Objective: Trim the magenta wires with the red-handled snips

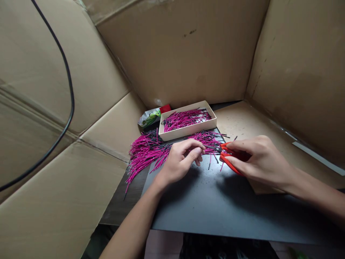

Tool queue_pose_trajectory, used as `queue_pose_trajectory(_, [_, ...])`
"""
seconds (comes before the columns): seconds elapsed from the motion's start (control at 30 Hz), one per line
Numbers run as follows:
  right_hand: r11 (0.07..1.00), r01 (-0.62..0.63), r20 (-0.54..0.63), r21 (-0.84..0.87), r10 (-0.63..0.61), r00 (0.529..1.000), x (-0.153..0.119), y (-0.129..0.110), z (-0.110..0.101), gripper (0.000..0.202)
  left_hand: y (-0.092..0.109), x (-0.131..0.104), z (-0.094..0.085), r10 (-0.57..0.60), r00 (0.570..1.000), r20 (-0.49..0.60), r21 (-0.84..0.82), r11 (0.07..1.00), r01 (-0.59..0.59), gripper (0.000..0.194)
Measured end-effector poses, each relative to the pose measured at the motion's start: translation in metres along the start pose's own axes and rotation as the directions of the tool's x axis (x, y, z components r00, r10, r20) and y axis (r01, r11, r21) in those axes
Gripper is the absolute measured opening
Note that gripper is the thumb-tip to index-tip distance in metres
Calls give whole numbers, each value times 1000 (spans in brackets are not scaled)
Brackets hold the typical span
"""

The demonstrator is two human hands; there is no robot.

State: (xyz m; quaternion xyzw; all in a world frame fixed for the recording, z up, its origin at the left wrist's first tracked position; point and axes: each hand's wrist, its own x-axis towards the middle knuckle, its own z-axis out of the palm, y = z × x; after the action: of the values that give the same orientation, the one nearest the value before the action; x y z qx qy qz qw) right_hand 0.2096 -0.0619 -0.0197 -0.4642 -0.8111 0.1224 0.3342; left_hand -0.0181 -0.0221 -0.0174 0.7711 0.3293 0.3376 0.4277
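Observation:
My right hand (260, 160) is closed around the red handles of a pair of scissors (231, 163), whose short dark blades point left. Just past the blade tips, my left hand (183, 156) pinches thumb against index finger; a tiny dark bit shows at the fingertips, too small to name. Behind the hands lies a loose pile of pink wires with black ends (148, 147), and a second heap of the same wires (206, 136) is partly hidden by my left hand. More of them fill a cream open box (188, 130) at the back.
A dark grey mat (205, 212) covers the table under my hands, with small scraps on it. A green and white packet (151, 117) sits left of the box. Tall cardboard walls (188, 54) enclose the back and sides. A black cable (70, 82) hangs at left.

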Motion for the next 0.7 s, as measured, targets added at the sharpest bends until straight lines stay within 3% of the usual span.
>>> queue_pose_trajectory(0.7, [1000,12,60,-10,-12,998,0,2,-1,22,0,0,1,-66,998,12,-47,997,66,16])
